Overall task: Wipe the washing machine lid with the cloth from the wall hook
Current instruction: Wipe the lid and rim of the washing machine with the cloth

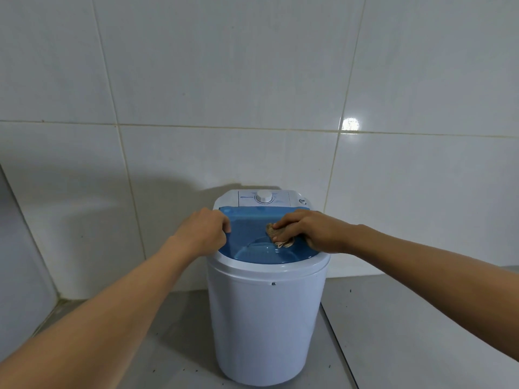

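cloth (281, 239): mostly covered by the right hand (309, 230); only a crumpled edge shows
lid (252, 234): left rim hidden under the left hand (206, 230), right rim under the right hand
control panel (264, 198): print around the dial too small to read
both arms: cut off by the bottom and side edges

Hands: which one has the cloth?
The right hand. It presses the tan cloth onto the blue lid. The left hand holds no cloth; it grips the lid's left edge.
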